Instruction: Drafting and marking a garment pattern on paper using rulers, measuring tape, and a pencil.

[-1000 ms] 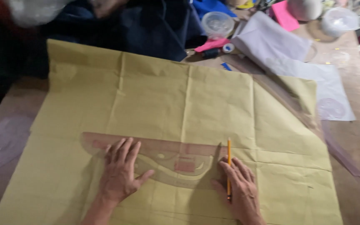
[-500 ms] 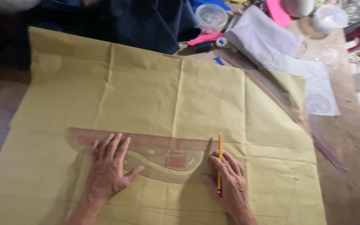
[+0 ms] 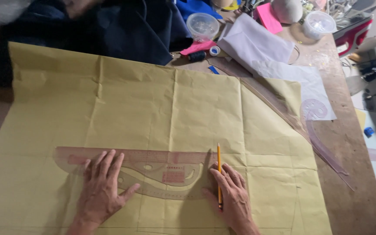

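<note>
Both hands have stayed put on the curved ruler since half a second ago; only the view has drifted a little, showing more of the table's right edge.

Left hand (image 3: pixel 102 189) lies flat and open, fingers spread, palm down on the clear curved pattern ruler (image 3: pixel 153 169), pinning it to the yellow-brown pattern paper (image 3: pixel 153 104). Right hand (image 3: pixel 233 196) rests at the ruler's right end, fingers loosely extended rather than clenched, with a yellow pencil (image 3: pixel 219 174) held along them, its tip pointing away from the person and lying just past the ruler's straight upper edge. Paper covers most of the wooden table (image 3: pixel 349 143). Beyond its far right corner a second long clear curve (image 3: pixel 323 143) lies on white paper (image 3: pixel 283 69), near dark blue cloth (image 3: pixel 131 30) and a round plastic tub (image 3: pixel 203 26).
</note>
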